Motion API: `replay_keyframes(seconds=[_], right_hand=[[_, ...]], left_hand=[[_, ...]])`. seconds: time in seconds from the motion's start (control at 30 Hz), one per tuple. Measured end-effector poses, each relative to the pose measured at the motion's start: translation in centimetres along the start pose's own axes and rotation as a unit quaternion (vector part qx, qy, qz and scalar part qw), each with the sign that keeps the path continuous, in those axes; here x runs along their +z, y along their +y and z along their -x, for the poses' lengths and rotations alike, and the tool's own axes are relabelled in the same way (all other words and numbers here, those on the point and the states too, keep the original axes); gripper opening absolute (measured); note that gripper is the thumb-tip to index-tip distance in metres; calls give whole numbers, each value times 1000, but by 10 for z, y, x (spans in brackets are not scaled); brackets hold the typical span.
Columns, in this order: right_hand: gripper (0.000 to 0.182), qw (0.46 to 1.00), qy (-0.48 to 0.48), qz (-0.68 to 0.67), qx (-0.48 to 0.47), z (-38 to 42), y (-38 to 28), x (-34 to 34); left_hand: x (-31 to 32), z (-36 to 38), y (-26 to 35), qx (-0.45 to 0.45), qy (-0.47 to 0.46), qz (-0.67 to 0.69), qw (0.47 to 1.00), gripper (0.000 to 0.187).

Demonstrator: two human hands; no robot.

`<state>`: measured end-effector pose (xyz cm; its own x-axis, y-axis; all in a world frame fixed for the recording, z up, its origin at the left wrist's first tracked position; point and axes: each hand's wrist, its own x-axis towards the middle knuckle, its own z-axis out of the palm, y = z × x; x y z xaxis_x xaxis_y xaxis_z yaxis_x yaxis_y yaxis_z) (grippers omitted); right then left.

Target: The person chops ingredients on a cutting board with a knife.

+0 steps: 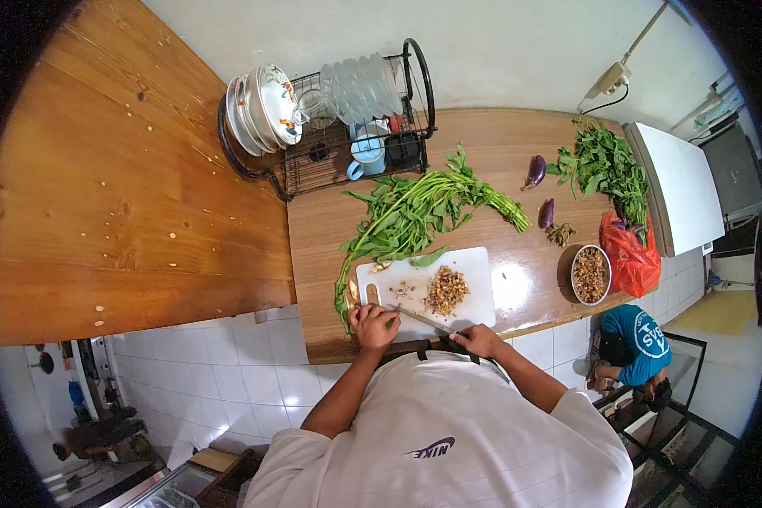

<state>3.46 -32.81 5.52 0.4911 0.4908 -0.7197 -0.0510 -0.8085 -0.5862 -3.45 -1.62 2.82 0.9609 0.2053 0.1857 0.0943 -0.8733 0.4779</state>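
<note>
My right hand (pixel 480 340) grips a knife (pixel 425 320) at the near edge of the white cutting board (pixel 477 288). Its blade slants left across the board toward my left hand (pixel 374 328). The left fingers are curled at the board's near left corner, close to the knife tip; what they hold, if anything, is too small to make out. A pile of chopped brown pieces (pixel 446 290) lies on the board, with a few smaller bits to its left. Just behind the board spreads a bunch of leafy green stems (pixel 432 203).
A bowl of chopped brown pieces (pixel 590 275) stands right, beside a red plastic bag (pixel 631 261). Eggplants (pixel 535 172) and more leafy greens (pixel 603 162) lie behind. A dish rack (pixel 326 165) holds plates and glasses. A person in a teal shirt (pixel 635 343) crouches at right.
</note>
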Motion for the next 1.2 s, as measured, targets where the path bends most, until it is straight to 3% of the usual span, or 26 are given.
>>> replay_keyframes(seconds=[0.07,0.4,0.57,0.67,0.77,1.0,1.2], right_hand=[[66,999,19,40,-3,-4,-1,0],[71,999,29,29,-17,-2,-29,-8],[78,997,-14,81,3,-19,-43,-8],[72,996,12,83,33,-17,-23,2],[77,998,37,58,12,-1,-3,3],[72,996,38,85,13,5,-43,-14],[69,996,22,92,2,2,-25,-7]], left_hand=[[0,1,1,-1,9,-5,1000,10],[-1,0,4,-11,12,-5,1000,11],[-4,-3,7,-24,1,12,1000,11],[-6,-3,5,-15,2,19,1000,10],[-3,-2,3,-7,8,2,1000,10],[3,0,-2,-2,-6,23,1000,9],[0,3,3,-7,5,-3,1000,11]])
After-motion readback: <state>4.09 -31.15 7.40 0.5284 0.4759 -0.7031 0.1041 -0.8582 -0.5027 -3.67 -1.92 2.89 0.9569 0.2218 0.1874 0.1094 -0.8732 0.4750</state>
